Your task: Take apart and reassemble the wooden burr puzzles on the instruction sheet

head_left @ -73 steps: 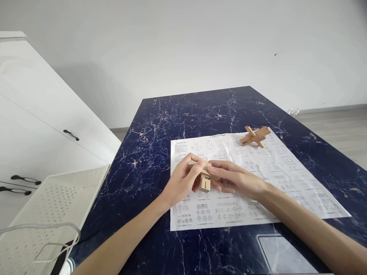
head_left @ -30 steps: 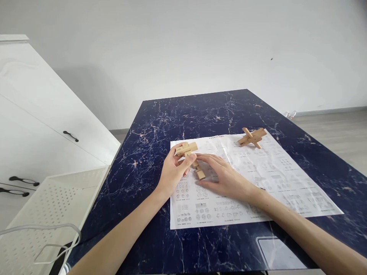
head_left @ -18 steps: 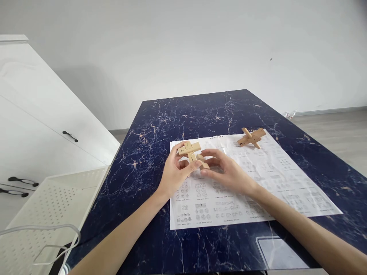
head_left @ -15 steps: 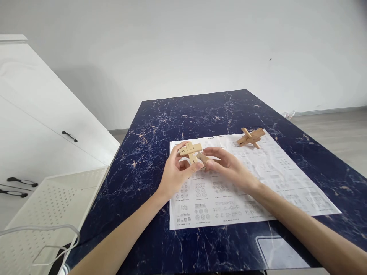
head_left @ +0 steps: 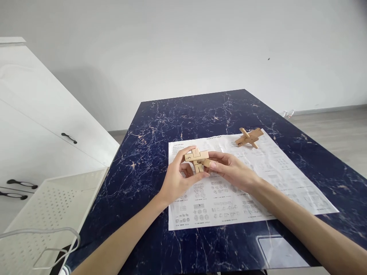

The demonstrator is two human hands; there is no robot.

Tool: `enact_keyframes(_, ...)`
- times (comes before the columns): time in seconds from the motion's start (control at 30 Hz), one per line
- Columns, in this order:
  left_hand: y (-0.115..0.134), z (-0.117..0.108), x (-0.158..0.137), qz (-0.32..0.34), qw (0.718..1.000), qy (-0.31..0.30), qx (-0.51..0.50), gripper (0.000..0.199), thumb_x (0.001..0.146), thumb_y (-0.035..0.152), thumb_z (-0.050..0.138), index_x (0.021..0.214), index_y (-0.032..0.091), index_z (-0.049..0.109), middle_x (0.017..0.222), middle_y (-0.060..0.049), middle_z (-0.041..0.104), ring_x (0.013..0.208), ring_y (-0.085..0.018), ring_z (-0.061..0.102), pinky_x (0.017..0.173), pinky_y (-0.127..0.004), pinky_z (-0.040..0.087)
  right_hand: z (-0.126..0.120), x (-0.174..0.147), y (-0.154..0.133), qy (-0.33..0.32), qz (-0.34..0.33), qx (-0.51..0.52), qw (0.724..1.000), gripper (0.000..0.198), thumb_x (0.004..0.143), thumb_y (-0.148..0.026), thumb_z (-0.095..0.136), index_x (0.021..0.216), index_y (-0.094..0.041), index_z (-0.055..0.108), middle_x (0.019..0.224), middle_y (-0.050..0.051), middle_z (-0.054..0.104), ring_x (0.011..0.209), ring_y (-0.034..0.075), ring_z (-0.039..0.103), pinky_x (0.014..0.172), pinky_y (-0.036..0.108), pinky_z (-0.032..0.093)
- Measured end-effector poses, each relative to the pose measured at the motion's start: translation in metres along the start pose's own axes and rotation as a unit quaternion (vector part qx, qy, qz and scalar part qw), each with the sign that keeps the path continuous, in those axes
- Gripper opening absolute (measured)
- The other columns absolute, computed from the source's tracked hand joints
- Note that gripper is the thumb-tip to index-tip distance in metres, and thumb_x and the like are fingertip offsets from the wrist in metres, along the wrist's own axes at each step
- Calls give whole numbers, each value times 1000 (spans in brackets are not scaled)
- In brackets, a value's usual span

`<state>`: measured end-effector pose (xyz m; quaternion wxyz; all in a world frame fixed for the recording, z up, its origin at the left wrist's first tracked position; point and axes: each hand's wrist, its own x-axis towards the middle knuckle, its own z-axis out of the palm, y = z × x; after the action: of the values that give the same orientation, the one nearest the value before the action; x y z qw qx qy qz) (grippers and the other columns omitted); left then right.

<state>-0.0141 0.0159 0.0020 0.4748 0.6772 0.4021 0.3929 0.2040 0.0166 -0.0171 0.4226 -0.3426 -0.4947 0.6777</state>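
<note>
- Two hands, near each other over the sheet (head_left: 275, 198), palms turned inward, both forearms angling in from the near edge; can't tell if the fingertips touch.
- Left hand (head_left: 176, 178): clamped on the wooden cross (head_left: 196, 154), index finger along the top, thumb underneath, other fingers curled behind.
- Right hand (head_left: 233, 172): thumb pressing the slanted stick (head_left: 207, 163) on the cross's right side, fingers behind, partly hidden.
- 1 cross between the hands, held above the sheet, "3" mark toward the left hand. Piece count: can't tell, fingers cover some.
- 1 second cross (head_left: 249, 138), beyond the right hand, on the sheet's far corner.
- 1 printed sheet under both hands, on 1 dark blue table (head_left: 183, 118).
- 3 black handles (head_left: 69, 137), well left of the left hand.
</note>
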Motion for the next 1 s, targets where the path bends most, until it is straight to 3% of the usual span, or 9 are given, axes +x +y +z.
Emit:
enact_keyframes(0.17, -4, -1, 0, 8, 999, 2, 31, 76, 81, 43, 89, 145, 29, 51, 85, 2, 65, 58, -10, 53, 54, -23, 48, 0, 0, 0, 18, 16, -13, 1000, 47, 85, -50, 87, 125, -29, 74, 137, 9, 71, 120, 31, 69, 106, 49, 54)
enact_keyframes(0.37, -6, -1, 0, 43, 997, -5, 63, 72, 79, 44, 91, 140, 30, 56, 111, -4, 71, 69, -13, 64, 60, -25, 54, 0, -1, 0, 14, 12, -33, 999, 52, 83, -48, 88, 128, -28, 71, 138, 11, 70, 121, 31, 69, 102, 51, 57)
enact_keyframes(0.5, -4, 0, 0, 37, 997, -3, 66, 72, 80, 45, 91, 140, 29, 56, 107, -3, 71, 67, -12, 62, 59, -25, 53, 0, -1, -2, 26, 3, -57, 998, 51, 83, -47, 87, 128, -29, 70, 131, 10, 74, 119, 31, 69, 99, 52, 59)
enact_keyframes(0.63, -5, 1, -1, 38, 996, 6, 81, 72, 80, 48, 90, 140, 29, 56, 97, -1, 70, 62, -11, 58, 57, -25, 52, 1, -2, -2, 44, -3, -95, 995, 51, 84, -50, 84, 128, -28, 69, 129, 10, 74, 93, 24, 72, 82, 44, 62)
enact_keyframes(0.77, -7, 1, -3, 39, 994, 23, 103, 72, 81, 52, 89, 141, 30, 55, 90, 2, 68, 58, -11, 56, 56, -25, 52, 5, -3, -4, 68, 0, -71, 995, 49, 83, -48, 86, 123, -27, 68, 131, 9, 71, 61, 10, 59, 61, 33, 56)
enact_keyframes(1.0, -8, 2, -5, 53, 989, -10, 136, 68, 83, 52, 87, 139, 31, 55, 88, 3, 69, 57, -11, 57, 58, -25, 53, 13, -4, -8, 53, 12, -77, 996, 49, 84, -52, 84, 120, -25, 64, 112, 7, 73, 58, 10, 58, 59, 32, 53)
